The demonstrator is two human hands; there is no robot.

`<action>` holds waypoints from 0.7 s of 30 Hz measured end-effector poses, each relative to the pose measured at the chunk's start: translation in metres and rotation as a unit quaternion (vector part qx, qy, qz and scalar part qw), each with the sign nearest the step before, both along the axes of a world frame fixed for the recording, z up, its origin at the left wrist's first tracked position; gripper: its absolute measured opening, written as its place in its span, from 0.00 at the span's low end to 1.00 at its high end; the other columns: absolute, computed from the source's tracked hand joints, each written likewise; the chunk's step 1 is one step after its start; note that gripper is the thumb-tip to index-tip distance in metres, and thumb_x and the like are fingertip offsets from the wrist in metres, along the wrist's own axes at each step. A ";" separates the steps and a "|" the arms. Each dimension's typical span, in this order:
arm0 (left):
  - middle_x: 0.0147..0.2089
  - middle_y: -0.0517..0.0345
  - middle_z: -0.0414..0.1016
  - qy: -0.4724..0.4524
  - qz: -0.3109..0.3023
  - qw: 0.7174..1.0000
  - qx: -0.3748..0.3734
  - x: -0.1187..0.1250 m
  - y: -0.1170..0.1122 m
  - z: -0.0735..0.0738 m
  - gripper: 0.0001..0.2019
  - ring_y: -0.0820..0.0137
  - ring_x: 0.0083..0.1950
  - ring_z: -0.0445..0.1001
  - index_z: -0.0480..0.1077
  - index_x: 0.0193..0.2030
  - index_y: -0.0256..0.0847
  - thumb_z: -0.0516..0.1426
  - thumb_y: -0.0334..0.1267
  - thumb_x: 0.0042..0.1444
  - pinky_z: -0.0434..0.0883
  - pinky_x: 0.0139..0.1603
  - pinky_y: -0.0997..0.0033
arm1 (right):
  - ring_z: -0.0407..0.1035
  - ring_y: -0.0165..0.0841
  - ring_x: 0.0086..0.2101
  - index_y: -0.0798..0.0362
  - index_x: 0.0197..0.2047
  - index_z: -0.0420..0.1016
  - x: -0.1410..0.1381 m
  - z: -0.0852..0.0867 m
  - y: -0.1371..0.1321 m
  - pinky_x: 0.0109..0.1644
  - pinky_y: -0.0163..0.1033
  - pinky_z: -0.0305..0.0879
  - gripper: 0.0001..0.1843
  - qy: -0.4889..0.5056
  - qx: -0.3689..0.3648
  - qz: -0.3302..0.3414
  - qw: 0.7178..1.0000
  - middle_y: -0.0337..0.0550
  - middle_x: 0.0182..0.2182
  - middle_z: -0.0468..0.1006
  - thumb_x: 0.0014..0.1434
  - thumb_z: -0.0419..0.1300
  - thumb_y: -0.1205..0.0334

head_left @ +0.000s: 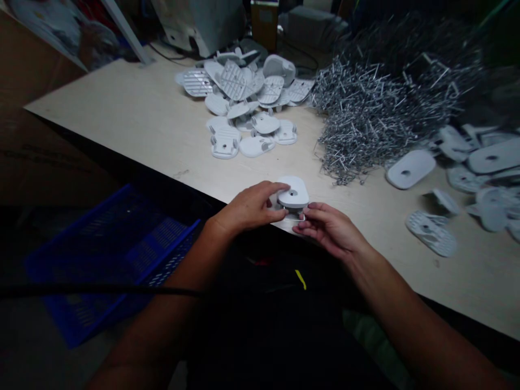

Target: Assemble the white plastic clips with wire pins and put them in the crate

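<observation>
A white oval plastic part (pixel 298 198) with a hole in its top is near the table's front edge. My left hand (pixel 254 205) grips its left side, with the index finger on top and the thumb lower down. On the right, my right hand (pixel 327 225) pinches a thin metal pin (pixel 301 216) below the part's right edge. The far end of the pin and the part's underside are hidden. Whether the pin is inside the part I cannot tell.
Behind my hands lies a pile of white plastic parts (pixel 233 81). A big heap of metal pins (pixel 369 103) stands to its right. More white pieces (pixel 411 169) lie at the right of the table (pixel 134 124). A blue crate (pixel 109 238) sits below the edge, left.
</observation>
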State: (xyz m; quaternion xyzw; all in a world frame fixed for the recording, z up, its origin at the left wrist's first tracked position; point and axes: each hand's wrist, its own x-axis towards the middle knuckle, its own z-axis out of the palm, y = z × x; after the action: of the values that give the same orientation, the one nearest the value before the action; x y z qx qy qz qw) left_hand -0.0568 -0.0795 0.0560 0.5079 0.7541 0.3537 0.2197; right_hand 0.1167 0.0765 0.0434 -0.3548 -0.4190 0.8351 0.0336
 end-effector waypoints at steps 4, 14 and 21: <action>0.53 0.50 0.78 -0.011 -0.025 0.999 0.021 -0.005 0.001 -0.006 0.24 0.68 0.41 0.75 0.75 0.63 0.44 0.65 0.37 0.59 0.73 0.45 0.68 | 0.78 0.32 0.32 0.52 0.44 0.72 0.002 0.001 0.006 0.50 0.42 0.83 0.19 0.008 -0.024 -0.027 0.999 0.42 0.36 0.81 0.52 0.72 0.74; 0.51 0.55 0.78 -0.019 0.064 0.990 0.122 0.006 0.010 -0.051 0.21 0.72 0.39 0.73 0.78 0.58 0.47 0.65 0.31 0.58 0.73 0.45 0.69 | 0.80 0.39 0.39 0.48 0.57 0.75 0.007 -0.005 0.028 0.45 0.45 0.82 0.32 0.037 0.186 0.029 0.981 0.45 0.47 0.81 0.50 0.79 0.58; 0.52 0.56 0.78 -0.032 0.083 0.989 0.114 0.012 0.012 -0.050 0.20 0.67 0.46 0.75 0.78 0.57 0.48 0.64 0.30 0.58 0.73 0.51 0.65 | 0.72 0.36 0.28 0.52 0.56 0.82 -0.012 -0.016 0.053 0.29 0.39 0.71 0.30 0.064 0.342 0.124 0.929 0.46 0.36 0.83 0.49 0.74 0.56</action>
State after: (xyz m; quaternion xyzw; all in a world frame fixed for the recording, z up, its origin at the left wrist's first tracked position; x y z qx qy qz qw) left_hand -0.0452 -0.0678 0.0055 0.4532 0.7411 0.4707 0.1542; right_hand 0.1051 0.1299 0.0270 -0.2129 -0.7170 0.6594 0.0762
